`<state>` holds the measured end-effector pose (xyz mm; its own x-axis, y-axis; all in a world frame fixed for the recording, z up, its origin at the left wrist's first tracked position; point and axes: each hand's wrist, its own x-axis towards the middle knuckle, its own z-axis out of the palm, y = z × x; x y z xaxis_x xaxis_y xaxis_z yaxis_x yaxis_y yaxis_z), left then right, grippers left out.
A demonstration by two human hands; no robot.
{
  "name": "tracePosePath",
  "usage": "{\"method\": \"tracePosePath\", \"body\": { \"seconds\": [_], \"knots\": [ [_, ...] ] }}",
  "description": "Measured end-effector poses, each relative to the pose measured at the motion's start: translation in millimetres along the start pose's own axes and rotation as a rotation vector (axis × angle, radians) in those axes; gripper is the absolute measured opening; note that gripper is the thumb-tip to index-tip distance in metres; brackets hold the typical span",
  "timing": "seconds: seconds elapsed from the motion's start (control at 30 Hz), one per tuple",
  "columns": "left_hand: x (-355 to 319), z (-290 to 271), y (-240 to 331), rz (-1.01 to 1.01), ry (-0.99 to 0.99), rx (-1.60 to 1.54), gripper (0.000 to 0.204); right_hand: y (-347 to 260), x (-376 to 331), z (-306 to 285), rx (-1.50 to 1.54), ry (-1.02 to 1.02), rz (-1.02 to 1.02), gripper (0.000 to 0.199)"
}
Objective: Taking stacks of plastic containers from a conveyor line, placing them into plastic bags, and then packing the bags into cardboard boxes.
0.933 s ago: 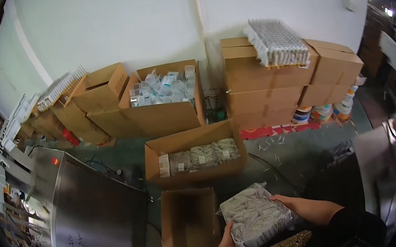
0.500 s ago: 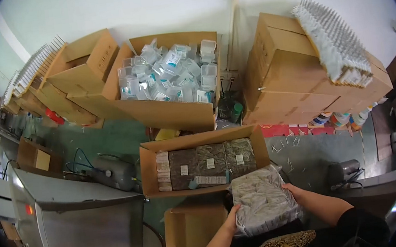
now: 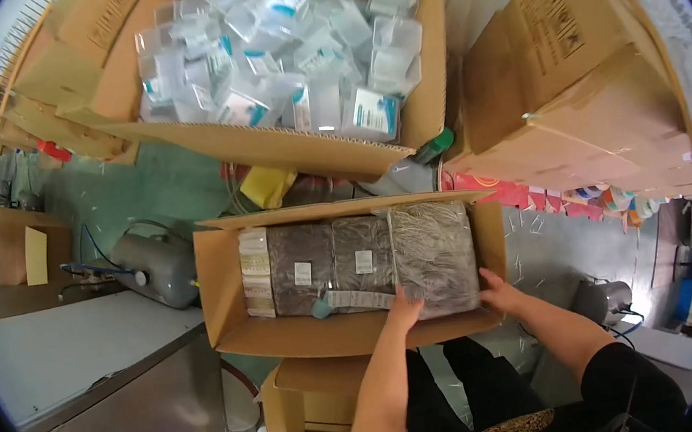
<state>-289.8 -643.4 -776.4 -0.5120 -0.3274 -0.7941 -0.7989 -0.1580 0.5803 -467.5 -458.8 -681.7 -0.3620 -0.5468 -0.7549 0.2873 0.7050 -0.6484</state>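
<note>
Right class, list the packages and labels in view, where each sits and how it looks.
Grey bundle: both hands on it, right end of open carton.
Two dark bundles: beside it, small white square labels.
Clear packets: heaped in upper carton.
Closed brown cartons: stacked right.

Both forearms reach up from the lower edge — bare on the left, dark-sleeved to the elbow on the right. The left hand (image 3: 403, 307) lies flat, fingers forward; the right hand (image 3: 498, 288) likewise — palms down, set apart.
</note>
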Motion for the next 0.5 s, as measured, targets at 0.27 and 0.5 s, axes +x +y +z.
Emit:
{"method": "tracePosePath", "body": {
  "seconds": [0.27,0.5],
  "knots": [
    [42,11,-14,0.058,0.071,0.494,0.027,64,-32,30,-0.691,-0.070,-0.023,0.052],
    [90,-67,-69,0.132,0.113,0.955,0.035,64,-41,55,-0.910,0.016,-0.079,0.037]
  ]
}}
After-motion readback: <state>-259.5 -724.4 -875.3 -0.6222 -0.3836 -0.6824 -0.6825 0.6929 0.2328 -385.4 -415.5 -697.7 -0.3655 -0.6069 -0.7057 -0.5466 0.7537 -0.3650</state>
